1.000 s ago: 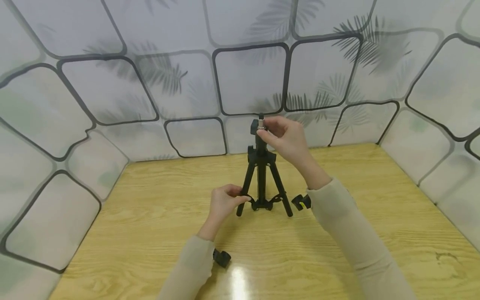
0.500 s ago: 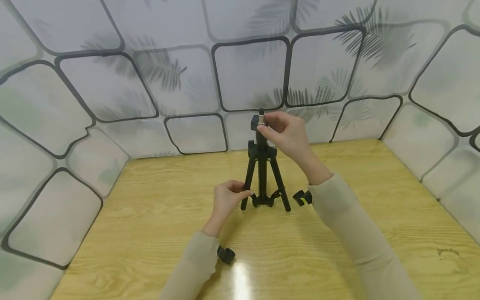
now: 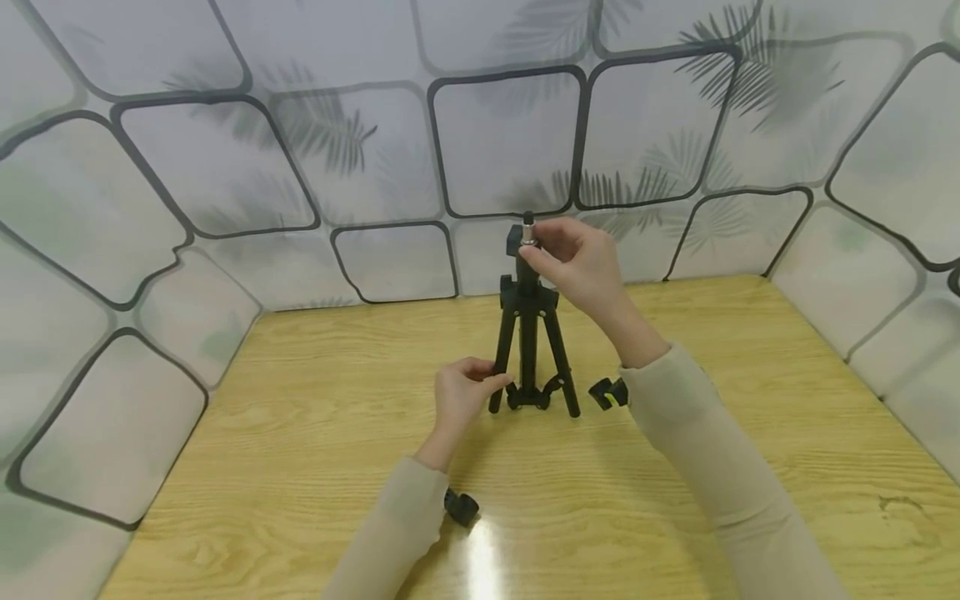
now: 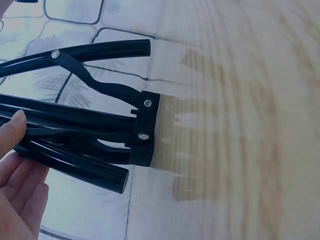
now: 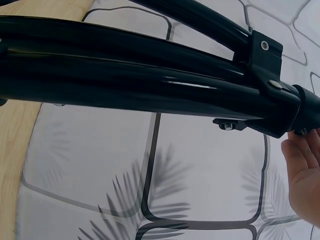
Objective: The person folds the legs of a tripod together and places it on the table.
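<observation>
A black tripod stand [image 3: 528, 333] stands upright on the table, its legs slightly spread. My left hand [image 3: 461, 396] pinches the left leg low down, thumb on one side and fingers on the other. The left wrist view shows that leg [image 4: 85, 167] and the lower brace bracket [image 4: 145, 127], close above the tabletop. Up at the top, my right hand [image 3: 585, 262] grips the stand just below its silver stud [image 3: 528, 232]. In the right wrist view, fingers [image 5: 300, 155] curl behind the column under the leg collar [image 5: 272, 82]; part of that hand is out of frame.
The wood-grain table [image 3: 315, 433] reaches back to a patterned cloth wall [image 3: 510, 142], with side walls left and right. Black wrist mounts [image 3: 461, 507] stick out from both sleeves. A dark knob [image 3: 513, 240] juts from the stand's upper left.
The tripod's legs have drawn closer together, the left one moving in toward the column with my left hand. My right hand keeps its hold at the top. The view has shifted slightly.
</observation>
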The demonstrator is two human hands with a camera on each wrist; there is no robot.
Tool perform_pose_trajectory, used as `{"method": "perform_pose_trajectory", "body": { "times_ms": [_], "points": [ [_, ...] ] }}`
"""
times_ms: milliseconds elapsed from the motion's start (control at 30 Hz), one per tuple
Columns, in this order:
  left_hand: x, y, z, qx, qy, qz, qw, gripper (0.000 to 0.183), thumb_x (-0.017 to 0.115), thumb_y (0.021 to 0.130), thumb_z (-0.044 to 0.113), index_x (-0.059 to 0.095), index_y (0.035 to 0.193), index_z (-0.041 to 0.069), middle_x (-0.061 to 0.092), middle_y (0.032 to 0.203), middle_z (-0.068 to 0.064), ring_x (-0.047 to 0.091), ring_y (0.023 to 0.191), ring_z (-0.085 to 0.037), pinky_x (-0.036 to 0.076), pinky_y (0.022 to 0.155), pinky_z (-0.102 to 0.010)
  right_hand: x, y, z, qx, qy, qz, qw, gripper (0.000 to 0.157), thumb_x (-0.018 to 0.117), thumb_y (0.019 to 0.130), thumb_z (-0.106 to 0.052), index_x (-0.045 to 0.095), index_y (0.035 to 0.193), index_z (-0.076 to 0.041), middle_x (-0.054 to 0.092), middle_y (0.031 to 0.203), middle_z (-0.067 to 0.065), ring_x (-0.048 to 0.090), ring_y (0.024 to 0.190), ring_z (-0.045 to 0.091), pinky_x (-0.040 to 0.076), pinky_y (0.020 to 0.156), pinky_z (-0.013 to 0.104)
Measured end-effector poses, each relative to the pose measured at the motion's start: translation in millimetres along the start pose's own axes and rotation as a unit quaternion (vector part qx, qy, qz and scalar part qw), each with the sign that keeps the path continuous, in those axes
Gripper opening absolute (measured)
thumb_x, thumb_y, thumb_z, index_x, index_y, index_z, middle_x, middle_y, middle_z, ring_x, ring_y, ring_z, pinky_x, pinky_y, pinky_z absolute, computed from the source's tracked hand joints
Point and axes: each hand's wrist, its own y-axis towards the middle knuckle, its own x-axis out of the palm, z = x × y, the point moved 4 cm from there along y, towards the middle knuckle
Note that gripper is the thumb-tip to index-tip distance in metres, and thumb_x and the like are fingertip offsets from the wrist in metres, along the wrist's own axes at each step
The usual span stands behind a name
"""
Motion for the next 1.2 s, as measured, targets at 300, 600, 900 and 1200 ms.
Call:
{"method": "perform_pose_trajectory", "body": {
  "times_ms": [300, 600, 900, 1200],
  "points": [
    [4.5, -3.6, 8.5, 0.073, 0.043, 0.015, 0.9963, 0.021, 0.077, 0.069, 0.016, 0.068, 0.082, 0.001, 0.066, 0.077, -0.008, 0.061, 0.066, -0.016, 0.049, 0.055, -0.023, 0.5, -1, 3, -0.004, 0.007, 0.003, 1.000, 0.027, 0.067, 0.079, -0.013, 0.062, 0.100, 0.003, 0.063, 0.092, 0.011, 0.061, 0.083, 0.016, 0.048, 0.074, 0.025],
    [9.0, 2.8, 7.7, 0.084, 0.051, -0.007, 0.9951, 0.021, 0.077, 0.069, 0.015, 0.067, 0.082, 0.002, 0.064, 0.074, -0.005, 0.059, 0.064, -0.013, 0.049, 0.056, -0.023, 0.1, -2, 0, -0.012, 0.015, 0.004, 1.000, 0.026, 0.067, 0.079, -0.011, 0.062, 0.100, 0.004, 0.063, 0.092, 0.013, 0.061, 0.083, 0.018, 0.048, 0.074, 0.026],
    [12.0, 8.0, 18.9, 0.114, 0.107, -0.027, 0.9873, 0.023, 0.076, 0.070, 0.024, 0.068, 0.080, 0.004, 0.065, 0.074, -0.003, 0.060, 0.066, -0.013, 0.048, 0.056, -0.022, 0.3, -1, 1, -0.012, 0.016, 0.005, 1.000, 0.026, 0.067, 0.079, -0.012, 0.062, 0.100, 0.004, 0.063, 0.092, 0.013, 0.061, 0.081, 0.015, 0.049, 0.074, 0.025],
    [13.2, 11.3, 21.6, 0.095, 0.129, -0.063, 0.9850, 0.022, 0.074, 0.072, 0.024, 0.065, 0.079, 0.005, 0.064, 0.076, -0.003, 0.061, 0.070, -0.015, 0.048, 0.056, -0.021, 1.2, 0, 0, -0.008, 0.020, -0.001, 1.000, 0.027, 0.067, 0.080, -0.013, 0.061, 0.101, 0.003, 0.063, 0.094, 0.013, 0.060, 0.083, 0.017, 0.048, 0.076, 0.026]
  ]
}}
